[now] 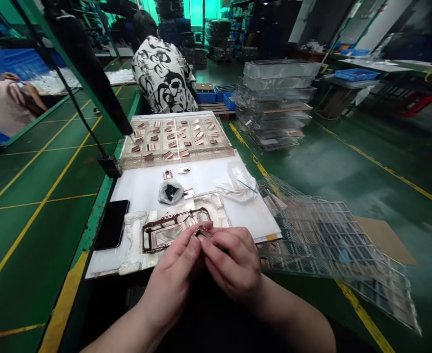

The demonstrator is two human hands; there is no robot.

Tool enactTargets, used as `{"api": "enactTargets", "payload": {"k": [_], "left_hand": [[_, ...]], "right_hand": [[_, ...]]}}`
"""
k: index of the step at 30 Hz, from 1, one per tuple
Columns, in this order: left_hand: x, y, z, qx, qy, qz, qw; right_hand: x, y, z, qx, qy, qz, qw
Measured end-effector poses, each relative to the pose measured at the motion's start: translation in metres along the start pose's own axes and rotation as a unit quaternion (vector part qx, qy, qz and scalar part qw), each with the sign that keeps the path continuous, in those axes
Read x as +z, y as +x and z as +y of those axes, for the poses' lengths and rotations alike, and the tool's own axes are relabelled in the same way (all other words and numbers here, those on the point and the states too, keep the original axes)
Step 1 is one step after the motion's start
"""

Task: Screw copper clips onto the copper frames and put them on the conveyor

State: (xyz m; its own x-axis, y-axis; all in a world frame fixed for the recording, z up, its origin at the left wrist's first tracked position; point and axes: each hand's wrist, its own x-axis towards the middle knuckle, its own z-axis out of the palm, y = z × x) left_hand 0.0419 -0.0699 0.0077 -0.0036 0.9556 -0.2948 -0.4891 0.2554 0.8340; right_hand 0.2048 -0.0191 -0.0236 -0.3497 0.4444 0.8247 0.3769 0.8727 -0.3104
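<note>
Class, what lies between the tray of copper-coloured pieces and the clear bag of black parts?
Two small metal pieces, side by side on the white board, as the head view shows.

Angles the left forearm (131, 321) up and rightward from the bottom of the view, and the right forearm (292, 306) up and leftward from the lower right. Brings the left hand (175, 264) and the right hand (234, 260) close together at lower center, with the fingertips gathered in one tight cluster. Points the left thumb (192, 249) forward, bent over the nearly straight left index finger. Curls the right fingers inward, with knuckles raised and bent, in a fine pinch. Bares both wrists and leaves both hands ungloved. Hides the remaining left fingers from sight.
</note>
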Motion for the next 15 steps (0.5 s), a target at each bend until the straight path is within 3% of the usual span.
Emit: {"api": "enactTargets", "payload": {"k": [4,6,9,15], "left_hand": [[-0.011,0.011,0.022,0.002,-0.083,0.098,0.992],[-0.021,0.016,0.034,0.016,-0.086,0.131,0.987],[-0.039,0.022,0.049,0.055,-0.067,0.166,0.982],[-0.058,0.031,0.059,0.153,0.055,0.120,0.979]], "right_hand": [[0.003,0.017,-0.008,0.004,0.057,-0.081,0.995],[-0.001,0.021,-0.002,0.030,0.086,-0.081,0.993],[-0.001,0.018,0.022,0.111,0.048,-0.066,0.990],[0.018,0.000,0.068,0.194,-0.051,-0.170,0.965]]}}
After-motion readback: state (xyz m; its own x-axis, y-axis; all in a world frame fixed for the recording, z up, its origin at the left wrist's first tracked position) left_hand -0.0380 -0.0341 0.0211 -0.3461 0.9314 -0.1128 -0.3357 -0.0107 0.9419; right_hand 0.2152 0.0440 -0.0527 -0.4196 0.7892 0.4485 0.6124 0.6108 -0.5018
